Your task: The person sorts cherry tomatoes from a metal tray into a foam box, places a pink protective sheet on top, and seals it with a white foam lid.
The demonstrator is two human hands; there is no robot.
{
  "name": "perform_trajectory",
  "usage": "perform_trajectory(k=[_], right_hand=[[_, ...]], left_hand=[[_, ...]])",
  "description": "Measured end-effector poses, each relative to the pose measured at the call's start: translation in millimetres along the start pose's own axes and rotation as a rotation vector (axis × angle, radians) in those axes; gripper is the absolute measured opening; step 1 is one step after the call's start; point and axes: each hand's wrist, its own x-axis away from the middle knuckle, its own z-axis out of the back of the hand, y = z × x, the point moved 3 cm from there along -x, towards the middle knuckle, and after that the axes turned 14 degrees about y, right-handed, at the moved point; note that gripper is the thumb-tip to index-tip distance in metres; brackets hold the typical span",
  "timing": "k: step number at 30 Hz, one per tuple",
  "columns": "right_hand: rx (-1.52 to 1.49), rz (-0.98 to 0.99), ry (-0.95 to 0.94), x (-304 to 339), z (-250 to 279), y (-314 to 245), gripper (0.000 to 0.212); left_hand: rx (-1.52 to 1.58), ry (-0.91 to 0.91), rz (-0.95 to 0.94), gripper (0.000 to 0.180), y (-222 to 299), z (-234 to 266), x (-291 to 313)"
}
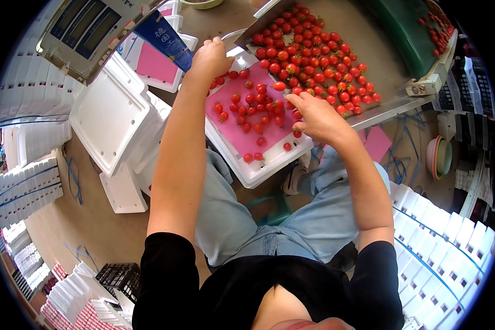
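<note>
A white foam box (251, 177) with a pink liner (234, 129) stands tilted before me, several red cherry tomatoes (257, 104) scattered over the liner. At the box's far left corner is my left hand (210, 59), its fingers curled; whatever they hold is hidden. My right hand (319, 118) hovers over the box's right side, thumb and fingers apart. A tomato shows in the gap between them, but I cannot tell whether it is touched. Beyond that hand, a heap of cherry tomatoes (319, 66) covers part of a metal-edged sorting table (390, 71).
A scale with a display panel (82, 27) stands at the far left, beside a blue printed carton (165, 41). White foam boxes (110, 115) are stacked at the left, more bundled boxes (440, 247) at the lower right. A green curved cover (404, 38) borders the table's far right.
</note>
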Motion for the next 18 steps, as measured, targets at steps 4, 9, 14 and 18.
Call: perform_trajectory(k=[4,9,14,18], right_hand=[[-0.008,0.002,0.377,-6,42,26,0.041],[0.461,-0.442,0.412,10,91,94,0.072],[0.241,-0.521,0.149,10,75,111,0.102],[0.209,-0.481,0.186,6,62,114,0.108]], left_hand=[[-0.016,-0.004,-0.022,0.059,1,2,-3],[0.007,0.003,-0.057,0.061,2,1,-4],[-0.025,0.001,-0.072,0.059,-4,1,-5],[-0.033,0.008,-0.072,0.060,3,1,-6]])
